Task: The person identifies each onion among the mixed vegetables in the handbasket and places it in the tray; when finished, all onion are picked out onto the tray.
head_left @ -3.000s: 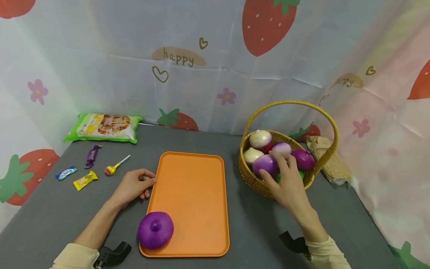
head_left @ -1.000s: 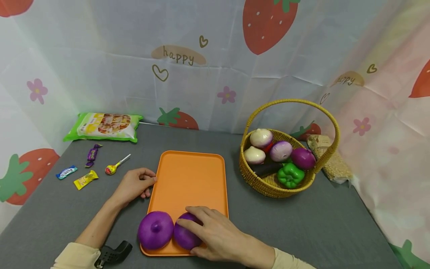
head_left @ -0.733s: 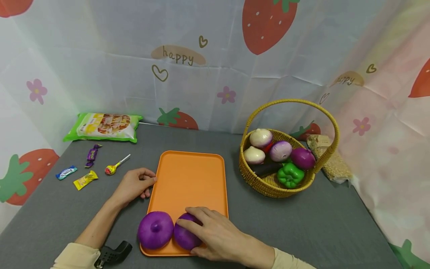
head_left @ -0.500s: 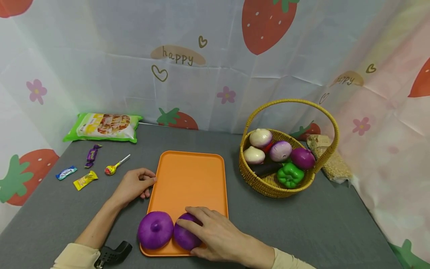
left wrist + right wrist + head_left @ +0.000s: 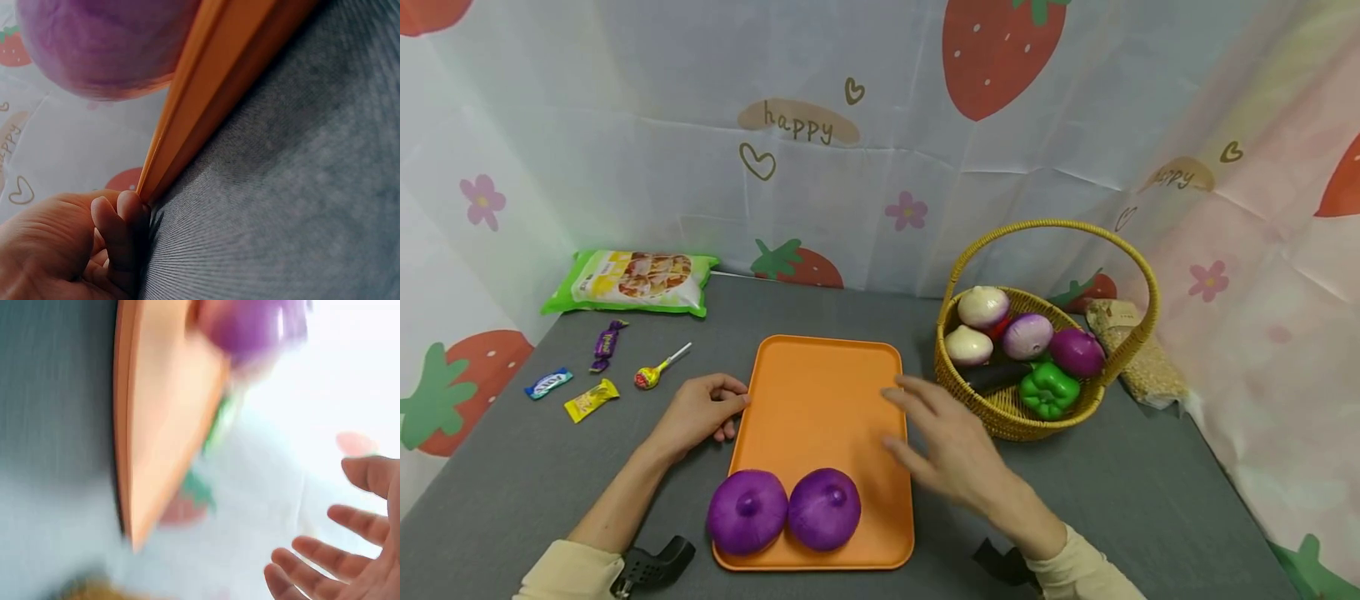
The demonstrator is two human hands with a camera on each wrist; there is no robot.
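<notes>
Orange and shallow, the tray (image 5: 827, 400) lies on the grey tabletop (image 5: 1157, 500), its left rim pinched in the grip of the left hand (image 5: 700, 417), probably so that it does not slide. At its near end sit two purple onions: the left onion (image 5: 747, 512) in the corner, seemingly lapping over the rim, and the right onion (image 5: 825, 510) snug beside it. Set so closely, they likely stop each other rolling. The right hand (image 5: 955, 442) hangs over the tray's right edge, blurred, its grip spread and holding nothing. Just beyond stands the wicker basket (image 5: 955, 392), with more onions, a green pepper (image 5: 1048, 390) and a dark eggplant (image 5: 997, 377) inside; its tall handle (image 5: 1052, 223) arches overhead, so a reach from above has to pass under or beside it. A grain bag (image 5: 1146, 362) lies behind the basket. Wrapped sweets, a lollipop (image 5: 661, 367) and a green packet (image 5: 636, 282) lie left of the tray, out of the right hand's way.
</notes>
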